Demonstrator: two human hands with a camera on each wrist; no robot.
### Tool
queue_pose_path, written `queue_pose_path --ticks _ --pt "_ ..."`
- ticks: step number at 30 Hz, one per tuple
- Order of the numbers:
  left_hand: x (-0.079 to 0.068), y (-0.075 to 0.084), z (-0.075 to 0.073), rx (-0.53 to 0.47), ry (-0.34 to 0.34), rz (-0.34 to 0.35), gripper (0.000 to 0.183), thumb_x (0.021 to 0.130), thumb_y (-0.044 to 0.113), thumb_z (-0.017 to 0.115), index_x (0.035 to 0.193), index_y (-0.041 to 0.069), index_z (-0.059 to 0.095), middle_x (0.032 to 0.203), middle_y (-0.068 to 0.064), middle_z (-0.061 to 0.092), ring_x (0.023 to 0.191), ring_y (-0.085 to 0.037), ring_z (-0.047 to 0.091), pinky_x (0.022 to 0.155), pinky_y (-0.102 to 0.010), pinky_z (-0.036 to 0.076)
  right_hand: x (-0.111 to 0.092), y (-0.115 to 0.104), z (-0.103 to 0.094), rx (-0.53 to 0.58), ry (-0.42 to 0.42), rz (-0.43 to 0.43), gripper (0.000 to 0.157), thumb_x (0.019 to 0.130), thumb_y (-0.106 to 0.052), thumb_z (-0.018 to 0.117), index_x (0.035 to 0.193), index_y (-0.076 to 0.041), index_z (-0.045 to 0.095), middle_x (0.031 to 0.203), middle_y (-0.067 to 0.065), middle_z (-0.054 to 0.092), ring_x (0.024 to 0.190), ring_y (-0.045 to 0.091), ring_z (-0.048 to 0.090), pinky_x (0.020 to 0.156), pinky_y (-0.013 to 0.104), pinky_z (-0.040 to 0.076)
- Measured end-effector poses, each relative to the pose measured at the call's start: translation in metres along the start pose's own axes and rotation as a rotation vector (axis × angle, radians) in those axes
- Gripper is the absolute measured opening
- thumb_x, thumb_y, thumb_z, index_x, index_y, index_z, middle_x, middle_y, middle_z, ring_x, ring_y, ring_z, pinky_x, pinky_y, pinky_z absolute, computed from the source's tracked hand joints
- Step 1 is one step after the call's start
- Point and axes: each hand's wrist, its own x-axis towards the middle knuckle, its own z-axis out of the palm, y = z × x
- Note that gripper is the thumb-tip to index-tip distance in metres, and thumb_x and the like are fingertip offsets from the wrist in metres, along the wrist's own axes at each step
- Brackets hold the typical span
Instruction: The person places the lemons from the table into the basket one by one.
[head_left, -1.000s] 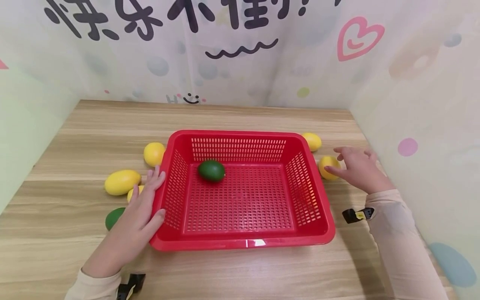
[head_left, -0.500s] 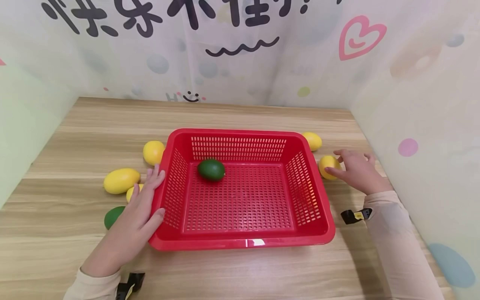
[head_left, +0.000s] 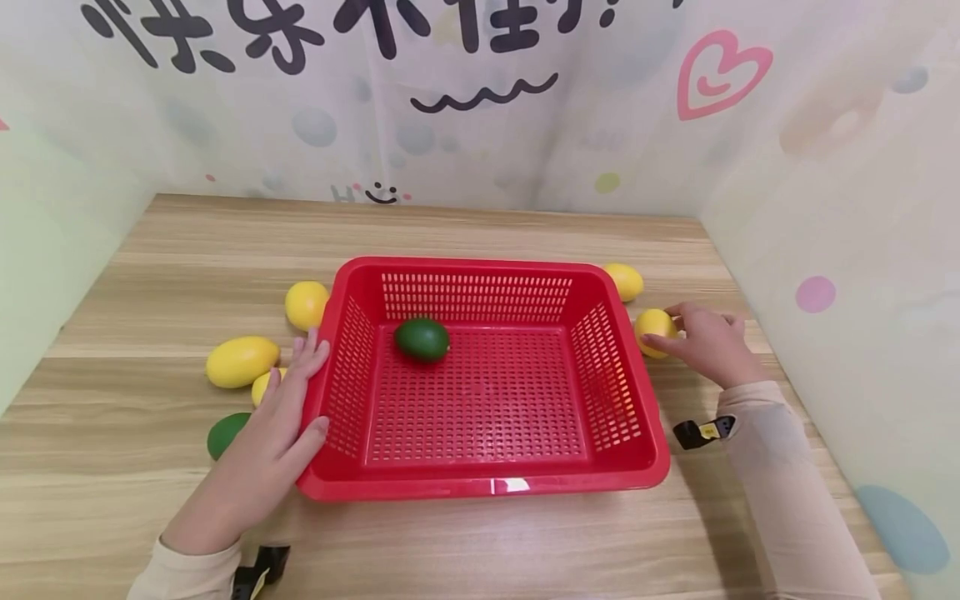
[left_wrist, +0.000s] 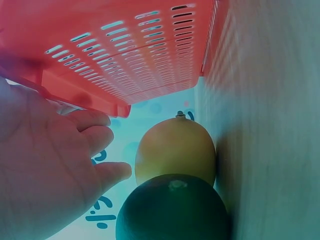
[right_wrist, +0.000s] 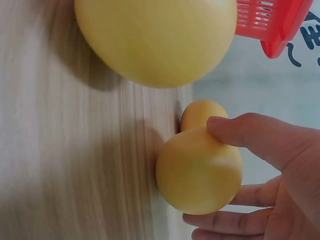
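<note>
My right hand (head_left: 708,342) pinches a round yellow fruit (head_left: 655,333) beside the basket's right wall. In the right wrist view its thumb lies on this fruit (right_wrist: 199,172), with fingers at the far side. Against the left rim of the red plastic basket (head_left: 480,487) rests my left hand (head_left: 270,450), fingers stretched along the edge. One dark green oval fruit (head_left: 422,340) lies inside the basket, at the back left. In the left wrist view, a green fruit (left_wrist: 172,212) and a yellow fruit (left_wrist: 175,150) sit below the palm, under the basket's outward-leaning wall.
Left of the basket lie yellow fruits, one long (head_left: 242,362) and one round (head_left: 306,305), and a green fruit (head_left: 227,435). Another yellow fruit (head_left: 624,282) is behind the right hand's one. A near yellow fruit (right_wrist: 157,35) fills the right wrist view's top. Printed curtains (head_left: 480,158) border the table.
The right hand has moved slightly left and closed its thumb and fingers on the round yellow fruit, which shifted a little towards the basket. The left hand stays at the rim.
</note>
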Motion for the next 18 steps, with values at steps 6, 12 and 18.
queue_pose_path --ticks 6,12,18 --pt "-0.0003 0.0000 0.0000 -0.005 0.002 0.001 0.079 0.101 0.008 0.053 0.167 0.014 0.011 0.172 -0.011 0.009 0.159 -0.032 0.002 0.127 -0.045 -0.003 0.0000 0.0000 0.0010 0.043 -0.057 0.044 0.080 0.095 -0.051 0.069 0.144 0.008 0.044 0.123 0.031 0.063 0.113 0.047 0.057 0.095 0.064 0.025" --pt "-0.0001 0.0004 -0.0001 -0.015 0.003 -0.002 0.079 0.100 0.008 0.054 0.167 0.014 0.011 0.172 -0.011 0.010 0.159 -0.033 0.002 0.127 -0.047 -0.002 0.0002 0.0021 0.0025 0.037 -0.053 0.030 0.083 0.095 -0.051 0.070 0.145 0.009 0.042 0.120 0.032 0.064 0.109 0.046 0.059 0.090 0.061 0.027" --pt "0.0002 0.0010 0.0000 -0.024 0.005 -0.003 0.079 0.100 0.007 0.054 0.167 0.014 0.011 0.172 -0.011 0.011 0.159 -0.033 0.002 0.127 -0.049 -0.002 0.0003 0.0024 0.0035 0.035 -0.032 0.031 0.082 0.093 -0.050 0.073 0.139 0.013 0.046 0.118 0.033 0.065 0.107 0.046 0.061 0.092 0.062 0.027"
